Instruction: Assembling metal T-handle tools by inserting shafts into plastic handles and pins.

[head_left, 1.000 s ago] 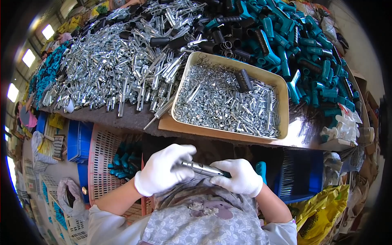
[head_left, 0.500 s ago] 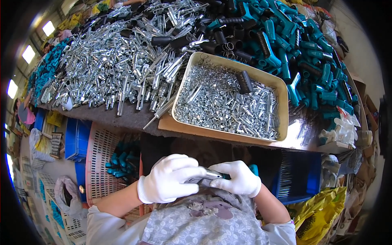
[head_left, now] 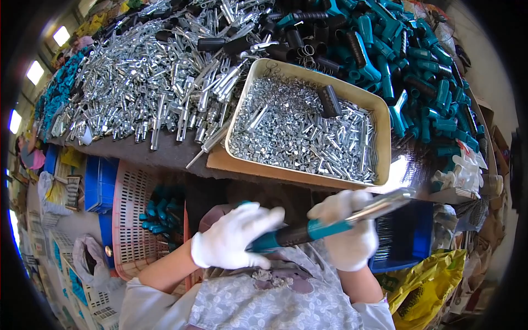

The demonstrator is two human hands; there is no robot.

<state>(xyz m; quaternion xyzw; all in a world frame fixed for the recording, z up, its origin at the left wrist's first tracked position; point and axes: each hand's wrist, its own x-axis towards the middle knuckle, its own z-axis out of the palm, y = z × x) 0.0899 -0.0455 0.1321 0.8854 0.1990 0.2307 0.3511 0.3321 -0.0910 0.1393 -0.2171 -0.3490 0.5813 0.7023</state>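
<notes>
A long tool with a teal-and-black body [head_left: 294,235] and a shiny metal tube slants up to the right in front of my apron. My right hand [head_left: 350,234], in a white glove, is closed round it near the teal collar, below the tube. My left hand [head_left: 234,234], gloved too, has the teal end between its thumb and fingers; motion smears the fingertips. A cream tray [head_left: 382,148] of small metal pins, nuts and springs stands just beyond my hands. A ribbed black sleeve [head_left: 330,101] lies on those parts.
Silver metal parts [head_left: 165,71] are heaped at the far left of the table, teal handles [head_left: 434,104] at the far right. A pink basket [head_left: 129,203] stands left, a blue bin [head_left: 421,231] right. A yellow bag [head_left: 429,280] lies below the bin.
The tool now slants across, its metal tube pointing up to the right past my right hand. My right hand has moved right; my left hand's fingers have spread somewhat.
</notes>
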